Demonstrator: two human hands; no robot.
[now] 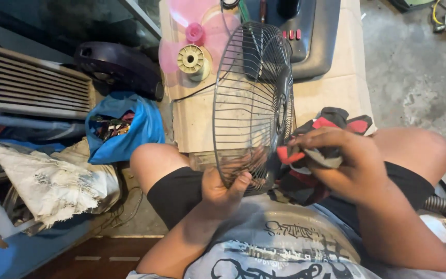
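A black wire fan guard (pixel 251 98) stands on edge between my knees. My left hand (pixel 223 188) grips its lower rim from below. My right hand (pixel 336 163) is closed on a red, black and grey cloth (pixel 331 126) pressed against the guard's right side. A translucent pink fan blade (pixel 194 31) with a cream plastic nut (pixel 192 59) lies on cardboard (pixel 336 88) just beyond the guard.
A dark grey fan body with red buttons (pixel 305 36) rests at the top. A black round base (pixel 117 67), a blue bag of parts (pixel 122 126), a slatted white appliance (pixel 32 82) and white rags (pixel 52 181) lie on the left. Concrete floor (pixel 414 67) is on the right.
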